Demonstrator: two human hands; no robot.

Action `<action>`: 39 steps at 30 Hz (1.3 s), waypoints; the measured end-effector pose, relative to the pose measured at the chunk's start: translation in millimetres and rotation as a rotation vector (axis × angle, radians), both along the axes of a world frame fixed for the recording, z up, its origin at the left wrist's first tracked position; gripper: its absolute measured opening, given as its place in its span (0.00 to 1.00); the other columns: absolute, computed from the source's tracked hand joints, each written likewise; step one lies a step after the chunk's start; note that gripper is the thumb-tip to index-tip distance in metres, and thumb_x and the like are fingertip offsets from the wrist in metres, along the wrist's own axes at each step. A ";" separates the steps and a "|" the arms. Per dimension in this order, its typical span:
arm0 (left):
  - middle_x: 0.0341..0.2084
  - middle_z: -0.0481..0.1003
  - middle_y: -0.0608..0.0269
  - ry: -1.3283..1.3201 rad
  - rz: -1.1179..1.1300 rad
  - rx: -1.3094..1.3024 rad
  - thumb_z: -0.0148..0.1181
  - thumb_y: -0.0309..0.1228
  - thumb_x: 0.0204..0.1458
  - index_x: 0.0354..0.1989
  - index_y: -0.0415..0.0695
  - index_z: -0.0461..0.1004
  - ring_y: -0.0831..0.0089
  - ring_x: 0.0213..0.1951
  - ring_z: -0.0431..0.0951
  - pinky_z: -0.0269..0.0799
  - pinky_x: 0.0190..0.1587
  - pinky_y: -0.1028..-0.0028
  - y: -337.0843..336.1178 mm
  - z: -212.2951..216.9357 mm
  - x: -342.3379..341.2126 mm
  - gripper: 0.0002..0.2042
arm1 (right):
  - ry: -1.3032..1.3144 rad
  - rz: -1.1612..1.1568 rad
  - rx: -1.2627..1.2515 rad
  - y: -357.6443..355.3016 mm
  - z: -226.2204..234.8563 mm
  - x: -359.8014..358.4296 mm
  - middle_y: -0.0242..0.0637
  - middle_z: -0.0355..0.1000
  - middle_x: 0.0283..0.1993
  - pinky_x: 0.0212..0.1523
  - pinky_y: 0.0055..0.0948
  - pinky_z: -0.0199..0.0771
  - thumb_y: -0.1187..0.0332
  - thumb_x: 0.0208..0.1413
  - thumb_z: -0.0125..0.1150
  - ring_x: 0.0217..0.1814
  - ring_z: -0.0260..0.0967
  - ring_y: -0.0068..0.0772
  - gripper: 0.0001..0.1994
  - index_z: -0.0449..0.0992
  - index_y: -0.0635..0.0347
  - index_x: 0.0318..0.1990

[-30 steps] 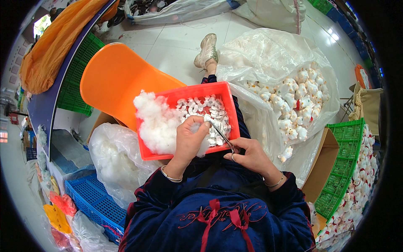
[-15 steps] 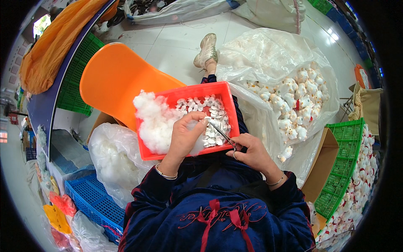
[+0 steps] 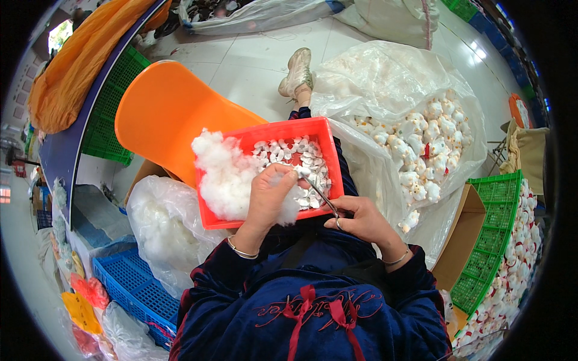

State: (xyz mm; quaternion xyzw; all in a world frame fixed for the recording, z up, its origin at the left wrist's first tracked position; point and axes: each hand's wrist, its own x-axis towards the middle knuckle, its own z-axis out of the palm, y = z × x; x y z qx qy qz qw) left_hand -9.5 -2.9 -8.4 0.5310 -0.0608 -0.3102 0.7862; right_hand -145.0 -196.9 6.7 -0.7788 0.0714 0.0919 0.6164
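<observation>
A red tray (image 3: 327, 135) rests across my lap. Fluffy white stuffing (image 3: 224, 174) fills its left part, and many small white fabric pieces (image 3: 308, 157) lie in its right part. Over the tray, my left hand (image 3: 269, 195) is closed in a pinch on a small white piece (image 3: 301, 172), mostly hidden by the fingers. Some stuffing shows under that palm. My right hand (image 3: 361, 220) grips the looped handles of slim metal forceps (image 3: 323, 197), whose tip reaches the piece at my left fingertips. Whether the jaws are apart is too small to tell.
An orange chair (image 3: 174, 114) stands beyond the tray at the left. A clear bag (image 3: 162, 210) of stuffing and a blue crate (image 3: 135, 283) are on my left. To the right lie a big clear bag of white stuffed pieces (image 3: 415, 144), a cardboard box (image 3: 460, 231) and a green crate (image 3: 490, 240).
My left hand has shifted slightly right and down, with more stuffing showing beside its palm. The forceps' tip has moved slightly with it; the tray has stayed in place.
</observation>
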 end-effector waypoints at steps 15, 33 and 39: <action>0.26 0.79 0.67 -0.281 -0.210 0.304 0.63 0.26 0.58 0.40 0.37 0.80 0.82 0.29 0.75 0.72 0.34 0.79 11.5 6.5 18.8 0.06 | -0.040 -0.001 -0.059 -8.2 -4.5 -3.2 0.34 0.70 0.27 0.34 0.29 0.69 0.69 0.47 0.76 0.29 0.66 0.27 0.19 0.79 0.67 0.46; 0.32 0.81 0.68 -0.447 -0.308 0.414 0.64 0.26 0.57 0.40 0.37 0.81 0.83 0.35 0.76 0.73 0.41 0.80 16.1 17.0 23.5 0.06 | -0.078 0.093 -0.331 -15.9 12.4 -0.1 0.40 0.69 0.26 0.34 0.39 0.67 0.63 0.47 0.75 0.31 0.69 0.43 0.19 0.80 0.61 0.45; 0.30 0.80 0.68 -0.557 -0.449 0.502 0.64 0.26 0.57 0.40 0.37 0.81 0.82 0.33 0.76 0.72 0.39 0.80 19.4 25.1 27.0 0.06 | -0.008 0.155 -0.249 -25.1 18.3 -0.7 0.40 0.67 0.25 0.30 0.35 0.65 0.63 0.48 0.75 0.28 0.66 0.38 0.19 0.80 0.61 0.46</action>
